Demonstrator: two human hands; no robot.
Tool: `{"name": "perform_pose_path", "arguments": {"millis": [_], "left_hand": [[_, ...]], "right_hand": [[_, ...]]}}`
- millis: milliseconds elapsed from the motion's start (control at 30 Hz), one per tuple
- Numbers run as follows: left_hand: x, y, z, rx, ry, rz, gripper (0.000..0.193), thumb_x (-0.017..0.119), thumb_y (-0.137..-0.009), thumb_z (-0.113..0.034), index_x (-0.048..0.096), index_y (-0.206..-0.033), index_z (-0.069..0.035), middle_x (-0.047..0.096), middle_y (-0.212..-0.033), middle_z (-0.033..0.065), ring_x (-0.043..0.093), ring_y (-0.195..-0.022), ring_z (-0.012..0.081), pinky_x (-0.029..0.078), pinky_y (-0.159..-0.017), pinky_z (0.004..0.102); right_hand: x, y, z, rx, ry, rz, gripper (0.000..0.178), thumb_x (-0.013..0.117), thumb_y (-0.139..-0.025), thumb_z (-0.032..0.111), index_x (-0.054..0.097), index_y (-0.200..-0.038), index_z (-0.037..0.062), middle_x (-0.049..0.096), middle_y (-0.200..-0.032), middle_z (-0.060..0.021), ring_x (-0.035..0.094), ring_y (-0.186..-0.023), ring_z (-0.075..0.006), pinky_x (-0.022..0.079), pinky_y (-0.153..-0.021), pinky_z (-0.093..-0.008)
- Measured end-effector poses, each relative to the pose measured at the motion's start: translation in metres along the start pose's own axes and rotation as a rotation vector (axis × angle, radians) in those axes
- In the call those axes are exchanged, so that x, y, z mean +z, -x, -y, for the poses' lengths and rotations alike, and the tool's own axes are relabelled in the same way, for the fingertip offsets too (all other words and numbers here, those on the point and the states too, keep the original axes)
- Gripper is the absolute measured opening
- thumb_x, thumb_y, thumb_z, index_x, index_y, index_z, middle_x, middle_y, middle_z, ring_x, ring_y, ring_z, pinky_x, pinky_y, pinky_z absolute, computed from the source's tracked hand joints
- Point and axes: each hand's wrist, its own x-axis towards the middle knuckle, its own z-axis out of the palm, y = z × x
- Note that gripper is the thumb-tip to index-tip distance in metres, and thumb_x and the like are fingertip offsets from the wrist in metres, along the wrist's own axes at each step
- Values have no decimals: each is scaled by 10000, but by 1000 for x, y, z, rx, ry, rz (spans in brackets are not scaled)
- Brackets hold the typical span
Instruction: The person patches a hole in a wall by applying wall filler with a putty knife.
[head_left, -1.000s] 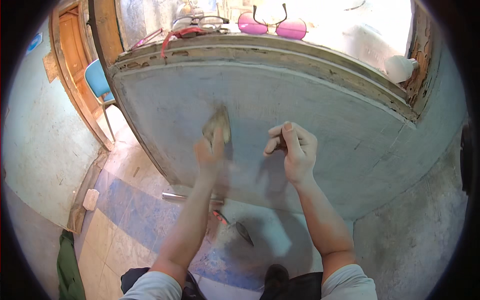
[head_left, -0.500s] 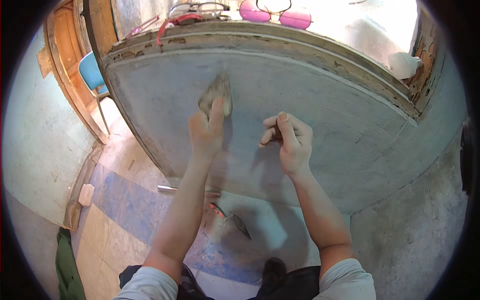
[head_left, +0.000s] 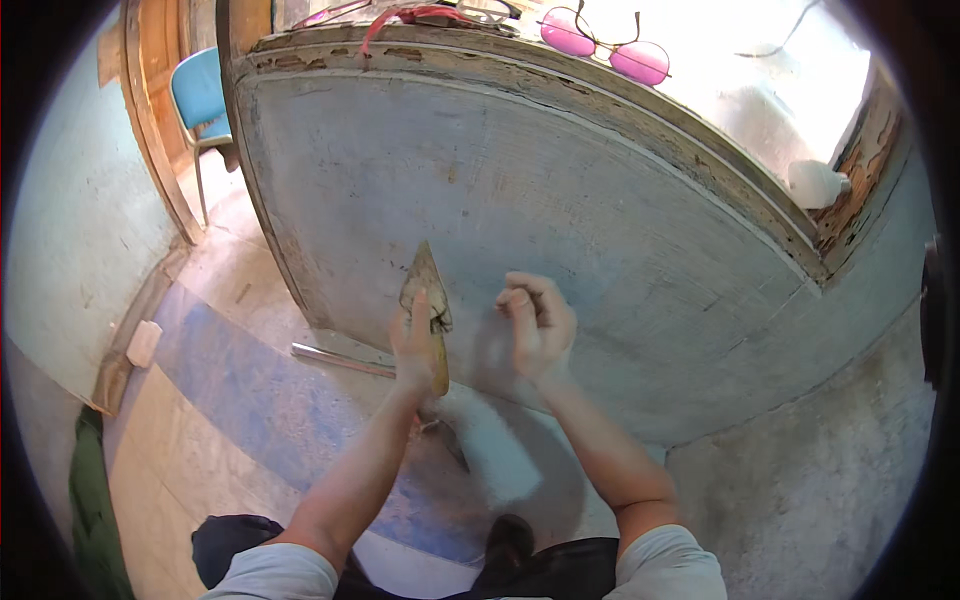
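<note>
My left hand [head_left: 410,345] is closed around a pointed trowel [head_left: 425,275], its thumb or a finger lying along the blade. The blade is smeared with grey and its tip points up toward the grey plastered wall [head_left: 340,190]. A yellowish handle shows below the fist. My right hand [head_left: 541,325] is raised a little to the right, fingers curled in and thumb pressed against them. Whatever it may hold is hidden. Both hands are in front of the lower part of the wall; I cannot tell whether the trowel touches it.
Above the wall, a worn wooden ledge [head_left: 660,110] bears pink-lensed glasses [head_left: 640,62], a red strap [head_left: 385,25] and a white bulb [head_left: 815,185]. A metal tube [head_left: 335,358] and a dark-bladed tool [head_left: 447,440] lie on the floor. A blue chair [head_left: 198,90] stands beyond the doorway.
My left hand has come down the wall with the trowel, whose blade now shows more plainly. My right hand has moved lower and left, its fingers more tightly curled. The view has shifted.
</note>
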Motion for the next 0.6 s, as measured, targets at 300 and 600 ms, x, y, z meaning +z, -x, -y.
{"name": "perform_pose_path", "arguments": {"millis": [300,600], "left_hand": [[5,-36,-66,-236,75,463,351,613,-1095,-350,727,-990,-36,643,-838,-46,521,-726,42,430,-637,263],[20,-59,-59,-50,-28,577,464,526,-1119,-420,675,-1280,-11,711,-1012,94,616,-959,143,498,-858,301]], "right_hand": [[59,66,-25,236,82,227,306,478,-1116,239,561,-1303,10,635,-1076,-121,617,-954,-209,509,-847,-364],[103,22,-33,24,169,-229,305,455,-1142,285,594,-1110,15,619,-846,-114,579,-700,-208,454,-618,-393]]}}
